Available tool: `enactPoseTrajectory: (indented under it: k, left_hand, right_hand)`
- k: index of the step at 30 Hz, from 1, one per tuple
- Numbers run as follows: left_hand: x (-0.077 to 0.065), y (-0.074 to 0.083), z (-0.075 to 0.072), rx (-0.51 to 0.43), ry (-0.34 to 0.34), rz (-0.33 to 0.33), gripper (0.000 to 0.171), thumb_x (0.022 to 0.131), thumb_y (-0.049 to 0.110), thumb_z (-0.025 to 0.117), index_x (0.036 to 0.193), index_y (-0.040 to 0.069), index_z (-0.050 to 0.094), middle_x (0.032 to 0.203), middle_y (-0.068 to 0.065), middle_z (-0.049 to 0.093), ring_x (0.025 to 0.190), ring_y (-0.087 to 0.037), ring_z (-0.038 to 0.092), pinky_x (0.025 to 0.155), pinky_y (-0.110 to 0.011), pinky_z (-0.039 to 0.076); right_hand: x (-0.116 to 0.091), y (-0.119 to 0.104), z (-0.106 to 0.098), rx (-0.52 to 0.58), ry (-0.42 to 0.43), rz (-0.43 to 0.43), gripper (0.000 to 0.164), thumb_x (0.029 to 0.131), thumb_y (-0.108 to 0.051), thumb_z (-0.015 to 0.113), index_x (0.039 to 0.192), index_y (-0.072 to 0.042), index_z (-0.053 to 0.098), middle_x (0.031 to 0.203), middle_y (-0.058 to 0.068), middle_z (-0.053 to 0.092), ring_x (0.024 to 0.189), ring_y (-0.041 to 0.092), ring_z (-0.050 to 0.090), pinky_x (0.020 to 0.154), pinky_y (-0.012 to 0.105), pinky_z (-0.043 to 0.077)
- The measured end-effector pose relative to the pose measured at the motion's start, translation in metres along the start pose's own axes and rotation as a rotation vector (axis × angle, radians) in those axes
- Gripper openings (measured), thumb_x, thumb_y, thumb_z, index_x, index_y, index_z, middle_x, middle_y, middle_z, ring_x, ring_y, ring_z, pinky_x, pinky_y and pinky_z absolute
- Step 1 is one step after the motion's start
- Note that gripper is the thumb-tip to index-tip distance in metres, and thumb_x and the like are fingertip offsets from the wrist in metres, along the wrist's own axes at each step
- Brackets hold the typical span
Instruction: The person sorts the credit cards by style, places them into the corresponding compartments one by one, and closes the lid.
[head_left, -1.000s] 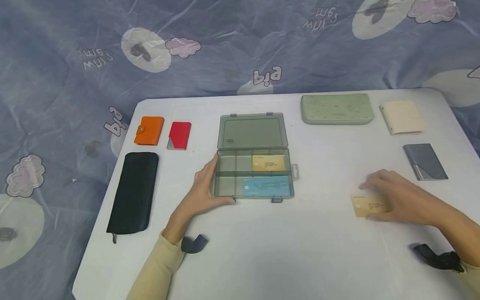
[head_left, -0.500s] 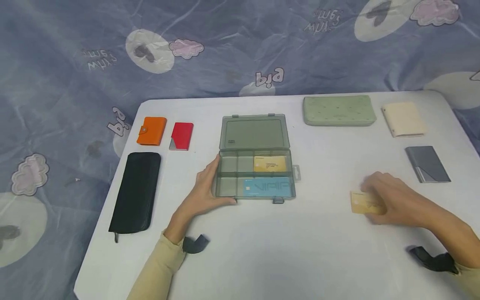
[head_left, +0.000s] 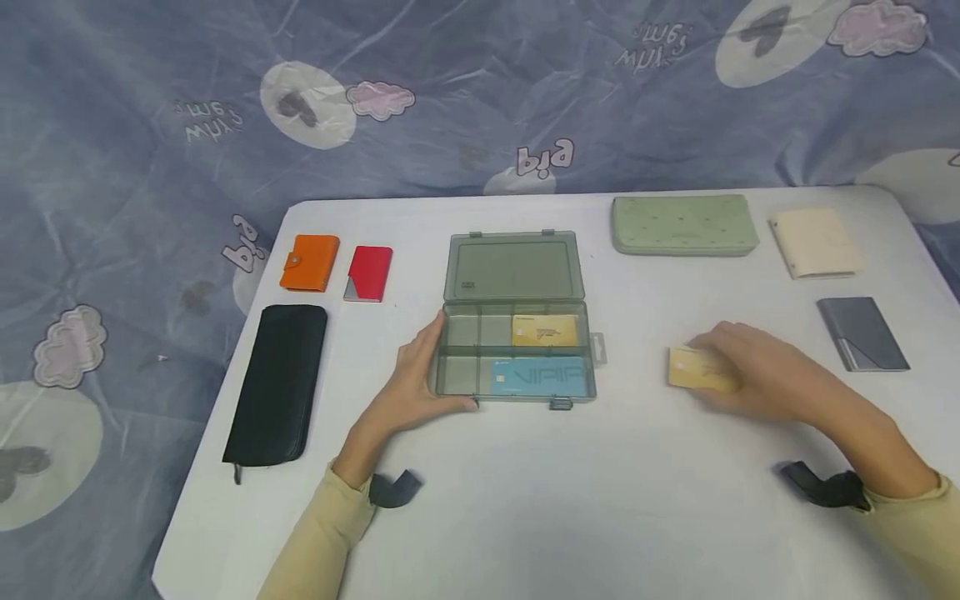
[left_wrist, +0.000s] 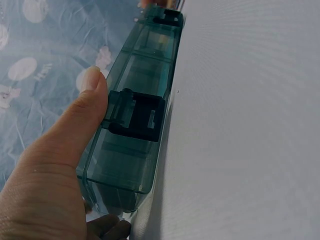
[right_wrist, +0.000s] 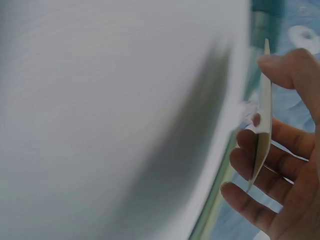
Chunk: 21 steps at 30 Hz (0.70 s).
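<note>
An open, clear green plastic compartment box (head_left: 457,375) lies mid-table with its lid folded back. My left hand (head_left: 408,379) grips its front-left corner, fingers along the left side and thumb at the front edge; the left wrist view shows that thumb (left_wrist: 90,105) beside a dark latch (left_wrist: 137,116). In the box's right-hand compartments lie a gold card (head_left: 545,331) at the back and a blue card (head_left: 538,377) in front. To the right of the box, my right hand (head_left: 761,371) pinches another gold card (head_left: 693,368), seen edge-on in the right wrist view.
On the left lie an orange snap card holder (head_left: 311,262), a red card case (head_left: 369,272) and a long black zip wallet (head_left: 277,383). To the right are a green wallet (head_left: 684,225), a cream ring-bound holder (head_left: 815,242) and a grey card case (head_left: 862,333).
My right hand has picked up the gold card and carried it left and away from me, towards the box. The left hand keeps its hold on the box corner.
</note>
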<state>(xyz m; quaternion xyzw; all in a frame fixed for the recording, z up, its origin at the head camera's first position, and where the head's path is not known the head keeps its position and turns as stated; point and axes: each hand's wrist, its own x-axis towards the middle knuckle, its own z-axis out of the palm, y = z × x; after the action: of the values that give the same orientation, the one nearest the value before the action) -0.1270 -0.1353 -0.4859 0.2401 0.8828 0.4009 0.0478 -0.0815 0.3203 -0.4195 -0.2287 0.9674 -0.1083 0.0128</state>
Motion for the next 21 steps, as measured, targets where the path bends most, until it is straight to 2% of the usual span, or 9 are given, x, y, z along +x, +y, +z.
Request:
enactPoseTrajectory:
  k: [5,11,15,21]
  left_hand:
    - [-0.001,-0.001,0.000,-0.004,-0.001,0.002,0.122,0.060,0.061,0.076,0.151,0.023,0.003,0.155,0.003,0.017,0.136,-0.014,0.022,0.104,-0.048,0.021]
    - [-0.001,-0.003,0.002,0.000,0.000,0.002,0.123,0.060,0.063,0.075,0.151,0.022,0.003,0.155,0.004,0.017,0.136,-0.012,0.021,0.104,-0.047,0.022]
    - [0.001,-0.002,0.002,0.007,-0.006,-0.002,0.123,0.060,0.063,0.075,0.151,0.022,0.003,0.155,0.003,0.016,0.137,-0.013,0.021,0.105,-0.048,0.021]
    - [0.001,0.001,0.000,0.020,0.000,-0.004,0.124,0.059,0.061,0.077,0.151,0.021,0.003,0.155,0.002,0.015,0.138,-0.014,0.020,0.105,-0.049,0.021]
  right_hand:
    - [0.048,-0.031,-0.010,0.091,0.073,-0.071,0.057,0.062,-0.026,0.084,0.111,-0.009,0.060,0.095,-0.003,0.059,0.078,0.011,0.047,0.069,0.032,0.039]
    - [0.104,-0.072,-0.012,0.148,0.062,-0.183,0.054,0.068,-0.033,0.080,0.113,-0.012,0.061,0.097,-0.005,0.060,0.081,0.010,0.047,0.075,0.033,0.038]
    - [0.126,-0.086,-0.006,0.178,0.044,-0.235,0.054,0.070,-0.038,0.078,0.115,-0.014,0.060,0.101,-0.007,0.059,0.085,0.010,0.046,0.077,0.031,0.037]
    - [0.144,-0.089,0.009,0.198,0.022,-0.280,0.053,0.071,-0.039,0.078,0.112,-0.010,0.061,0.107,-0.002,0.057,0.095,0.015,0.046,0.083,0.034,0.039]
